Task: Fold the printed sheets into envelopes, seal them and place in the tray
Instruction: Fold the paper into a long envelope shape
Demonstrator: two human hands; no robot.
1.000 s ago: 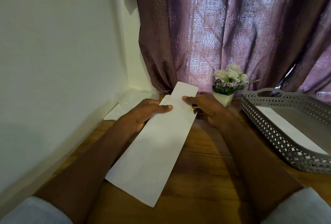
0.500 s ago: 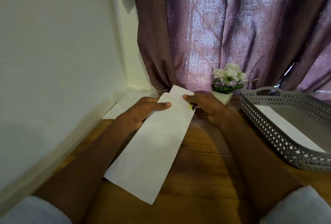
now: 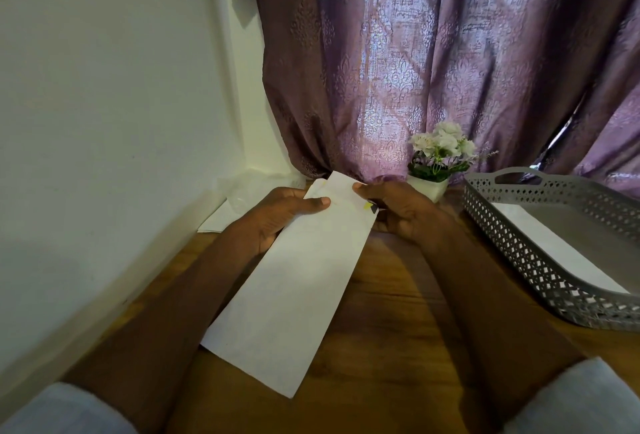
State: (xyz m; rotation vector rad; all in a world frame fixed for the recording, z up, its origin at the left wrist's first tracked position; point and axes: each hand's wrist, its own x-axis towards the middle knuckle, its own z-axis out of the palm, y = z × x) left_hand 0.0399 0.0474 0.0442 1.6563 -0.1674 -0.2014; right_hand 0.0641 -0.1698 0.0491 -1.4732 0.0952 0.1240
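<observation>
Above the wooden table (image 3: pixel 388 329), both hands (image 3: pixel 277 215) (image 3: pixel 405 211) pinch a long, smooth white envelope (image 3: pixel 294 288).

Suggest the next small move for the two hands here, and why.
Probably push the folded white sheet further into the long white paper envelope: its end protrudes from the far opening, left hand gripping the envelope, right hand pinching the sheet.

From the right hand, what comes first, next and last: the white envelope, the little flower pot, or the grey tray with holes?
Seen from the head camera, measured from the right hand:
1. Long white paper envelope, pinched at its far end.
2. Small white pot of white flowers, just behind the hand.
3. Grey perforated plastic tray, off to the right.
</observation>
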